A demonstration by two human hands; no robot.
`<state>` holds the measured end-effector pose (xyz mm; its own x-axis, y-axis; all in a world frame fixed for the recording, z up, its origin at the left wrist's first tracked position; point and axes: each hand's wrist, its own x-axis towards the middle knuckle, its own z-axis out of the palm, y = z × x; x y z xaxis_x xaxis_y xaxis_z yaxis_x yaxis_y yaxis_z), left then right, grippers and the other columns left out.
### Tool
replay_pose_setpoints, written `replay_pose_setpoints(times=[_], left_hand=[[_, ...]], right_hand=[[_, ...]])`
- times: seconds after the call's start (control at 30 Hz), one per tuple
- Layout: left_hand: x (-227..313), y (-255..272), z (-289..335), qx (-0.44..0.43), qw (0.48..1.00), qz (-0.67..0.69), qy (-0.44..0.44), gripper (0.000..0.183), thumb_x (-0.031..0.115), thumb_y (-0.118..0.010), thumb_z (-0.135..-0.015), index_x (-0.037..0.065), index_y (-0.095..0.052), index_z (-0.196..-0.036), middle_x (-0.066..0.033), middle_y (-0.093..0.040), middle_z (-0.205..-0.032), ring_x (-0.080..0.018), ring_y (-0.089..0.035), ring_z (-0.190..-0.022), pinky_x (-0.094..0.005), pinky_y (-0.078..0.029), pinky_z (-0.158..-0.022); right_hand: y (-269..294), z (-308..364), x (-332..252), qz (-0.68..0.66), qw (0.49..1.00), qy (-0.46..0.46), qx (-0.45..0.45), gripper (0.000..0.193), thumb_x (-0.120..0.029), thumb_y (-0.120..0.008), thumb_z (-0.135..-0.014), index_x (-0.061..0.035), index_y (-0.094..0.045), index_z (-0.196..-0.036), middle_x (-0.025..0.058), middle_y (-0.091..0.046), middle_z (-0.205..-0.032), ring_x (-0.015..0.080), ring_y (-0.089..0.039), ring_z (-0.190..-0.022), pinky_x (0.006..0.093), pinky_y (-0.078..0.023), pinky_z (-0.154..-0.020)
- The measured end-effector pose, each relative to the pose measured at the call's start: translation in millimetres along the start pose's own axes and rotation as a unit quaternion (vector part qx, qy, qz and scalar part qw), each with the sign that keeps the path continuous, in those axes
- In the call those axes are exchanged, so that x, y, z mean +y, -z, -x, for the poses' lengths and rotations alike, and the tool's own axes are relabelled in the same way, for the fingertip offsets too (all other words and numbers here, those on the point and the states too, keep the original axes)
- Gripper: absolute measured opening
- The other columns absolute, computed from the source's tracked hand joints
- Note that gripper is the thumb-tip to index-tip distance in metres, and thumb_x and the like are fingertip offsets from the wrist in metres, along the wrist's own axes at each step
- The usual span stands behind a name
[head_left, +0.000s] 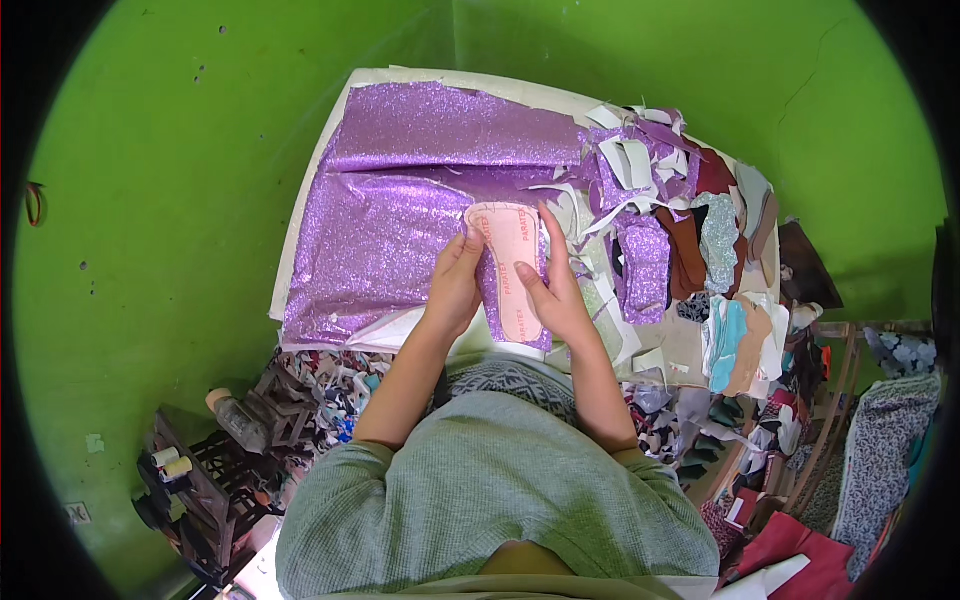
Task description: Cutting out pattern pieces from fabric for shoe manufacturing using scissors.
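A pale pink insole (513, 270) with red print lies against a piece of purple glitter fabric (492, 310), whose edges stick out around it. I hold both in front of me above the table. My left hand (457, 280) is closed at the upper left edge, with its fingertips mostly hidden behind. My right hand (560, 300) grips the right side: its thumb presses on the insole's face and its fingers run along the edge. Beneath and left of them spreads a large sheet of purple glitter fabric (375, 240), creased across the middle, with a white underside turned up near the front.
At the right of the table (315, 180) lie white and purple scraps (625, 165), stacked purple cut pieces (643, 265), brown pieces (685, 255), and teal and tan ones (735, 340). A dark wooden rack (225, 490) stands lower left. Scraps (335, 395) heap below the table. Green walls (180, 200) surround it.
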<state>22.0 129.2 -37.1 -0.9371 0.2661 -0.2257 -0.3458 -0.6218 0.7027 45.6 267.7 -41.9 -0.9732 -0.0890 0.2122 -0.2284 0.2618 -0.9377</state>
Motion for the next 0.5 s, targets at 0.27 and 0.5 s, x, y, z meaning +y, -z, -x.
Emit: replay_pose_setpoints(times=[0.27, 0.5], left_hand=[[-4.9, 12.4, -3.8, 0.02, 0.999, -0.045, -0.019, 0.029, 0.026, -0.042, -0.094, 0.0, -0.051, -0.104, -0.0064, -0.059, -0.095, -0.0108, -0.054, -0.086, -0.0246, -0.044, -0.077], [-4.4, 16.0, 3.0, 0.017, 0.997, -0.063, -0.049, 0.032, 0.027, -0.04, -0.094, 0.0, -0.05, -0.108, -0.0068, -0.058, -0.101, -0.0115, -0.053, -0.092, -0.0262, -0.042, -0.082]], right_hand=[[-5.4, -2.6, 5.4, -0.013, 1.0, -0.011, -0.016, 0.062, -0.017, -0.05, -0.087, -0.0052, -0.015, -0.137, 0.0193, -0.021, -0.14, 0.0307, -0.02, -0.131, 0.0378, -0.017, -0.106], [-6.5, 2.1, 2.2, -0.047, 0.997, -0.059, -0.033, 0.061, -0.021, -0.048, -0.088, -0.0044, -0.016, -0.136, 0.0176, -0.022, -0.14, 0.0319, -0.022, -0.13, 0.0384, -0.019, -0.105]])
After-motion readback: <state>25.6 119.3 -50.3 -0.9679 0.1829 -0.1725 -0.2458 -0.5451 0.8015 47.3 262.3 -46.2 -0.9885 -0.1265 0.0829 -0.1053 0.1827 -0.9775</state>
